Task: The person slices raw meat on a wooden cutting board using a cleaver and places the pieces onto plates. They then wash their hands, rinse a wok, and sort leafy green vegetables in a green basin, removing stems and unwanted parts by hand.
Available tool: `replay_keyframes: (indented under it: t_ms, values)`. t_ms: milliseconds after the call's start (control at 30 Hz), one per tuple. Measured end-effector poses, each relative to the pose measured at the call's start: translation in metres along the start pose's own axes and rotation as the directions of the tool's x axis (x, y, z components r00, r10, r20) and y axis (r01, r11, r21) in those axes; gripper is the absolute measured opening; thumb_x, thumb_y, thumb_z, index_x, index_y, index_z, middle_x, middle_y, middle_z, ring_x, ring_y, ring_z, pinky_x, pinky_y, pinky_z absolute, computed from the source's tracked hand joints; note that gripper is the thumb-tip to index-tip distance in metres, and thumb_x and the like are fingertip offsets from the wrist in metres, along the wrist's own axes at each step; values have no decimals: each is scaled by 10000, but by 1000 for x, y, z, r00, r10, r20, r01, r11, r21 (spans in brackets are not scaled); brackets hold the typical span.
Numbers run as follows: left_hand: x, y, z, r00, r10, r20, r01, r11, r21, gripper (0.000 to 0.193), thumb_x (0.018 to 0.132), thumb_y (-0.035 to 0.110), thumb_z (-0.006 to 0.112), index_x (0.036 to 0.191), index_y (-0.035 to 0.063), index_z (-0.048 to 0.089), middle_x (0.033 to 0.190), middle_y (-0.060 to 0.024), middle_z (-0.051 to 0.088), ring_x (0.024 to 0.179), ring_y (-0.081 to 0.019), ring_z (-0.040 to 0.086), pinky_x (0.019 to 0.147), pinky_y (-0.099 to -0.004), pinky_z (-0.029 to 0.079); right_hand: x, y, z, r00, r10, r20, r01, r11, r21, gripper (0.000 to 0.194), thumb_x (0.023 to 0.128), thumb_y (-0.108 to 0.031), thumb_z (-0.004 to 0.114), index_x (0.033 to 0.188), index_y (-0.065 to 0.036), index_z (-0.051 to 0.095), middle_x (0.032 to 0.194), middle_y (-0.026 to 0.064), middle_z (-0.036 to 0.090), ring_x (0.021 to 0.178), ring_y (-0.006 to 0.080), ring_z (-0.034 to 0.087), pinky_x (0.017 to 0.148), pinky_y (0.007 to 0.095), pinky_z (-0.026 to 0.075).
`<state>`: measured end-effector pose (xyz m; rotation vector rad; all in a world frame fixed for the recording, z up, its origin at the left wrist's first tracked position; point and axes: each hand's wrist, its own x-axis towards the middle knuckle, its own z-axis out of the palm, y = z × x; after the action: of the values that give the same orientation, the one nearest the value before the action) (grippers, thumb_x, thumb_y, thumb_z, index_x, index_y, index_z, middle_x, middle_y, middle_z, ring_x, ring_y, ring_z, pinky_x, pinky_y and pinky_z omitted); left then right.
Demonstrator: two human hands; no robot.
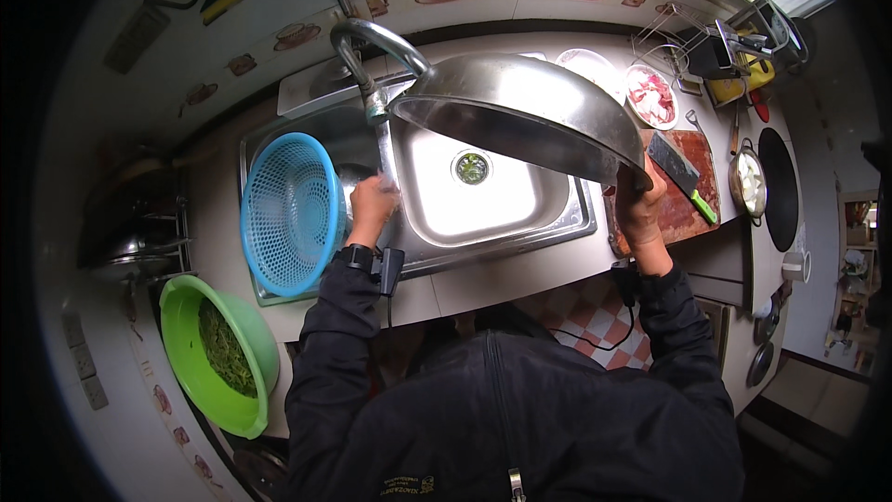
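My right hand (640, 209) grips the rim of a large stainless-steel bowl (529, 90). The bowl is tipped on its side above the right sink basin (453, 216), its opening facing down and toward me. Under the faucet (376, 101), my left hand (373, 206) is by the divider between the two basins. Its fingers are curled and blurred, so I cannot tell whether they hold anything. Just left of that hand, a blue plastic colander (289, 216) leans in the left basin. Green scraps (472, 168) lie in the right basin's drain.
A cleaver (672, 164) with a green handle lies on the wooden cutting board (669, 206) at right. Beyond are a bowl of raw meat (651, 97), a white plate (589, 66) and a pan of white pieces (750, 181). A green basin (178, 341) at left holds leafy greens (226, 348).
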<state>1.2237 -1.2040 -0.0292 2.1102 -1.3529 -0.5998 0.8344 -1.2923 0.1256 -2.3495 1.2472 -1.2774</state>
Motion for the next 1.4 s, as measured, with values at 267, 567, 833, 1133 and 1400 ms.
replay_keyframes:
  t_ms: [267,567,833,1133,1400]
  values:
    - [9,33,37,991,122,-62,-134,958,-254,342,614,-35,800,873,46,592,764,-75,656,702,-201,628,662,-315,504,-6,-4,-1,1000,6,-19,-6,1000,5,185,935,-73,507,1076,-4,606,925,155,640,641,251,655,491,316,505]
    - [15,24,87,949,290,-123,-303,947,-106,153,749,-88,587,690,52,568,639,-103,609,633,-178,654,566,-320,506,-18,-2,3,972,235,29,-236,969,79,168,917,-51,506,1046,8,596,909,174,631,695,327,644,578,363,504]
    - [12,57,88,989,135,52,-110,935,-337,171,811,79,684,674,40,591,637,-81,625,615,-181,662,550,-320,513,-16,-4,9,989,141,47,-143,989,32,201,883,0,512,1064,-5,600,941,173,637,803,360,639,671,369,513]
    - [21,75,97,949,315,28,-312,919,240,456,903,387,558,625,41,661,604,-148,623,599,-340,623,592,-418,472,-11,-2,13,998,6,56,-4,999,-33,249,839,52,495,1062,0,590,961,163,625,825,344,639,687,365,522]
    - [19,70,107,940,339,-41,-323,922,212,475,949,320,441,643,34,665,650,-185,630,637,-369,629,612,-470,463,-12,1,15,998,1,58,1,999,-41,253,837,57,479,1062,4,582,949,172,614,816,366,626,671,379,515]
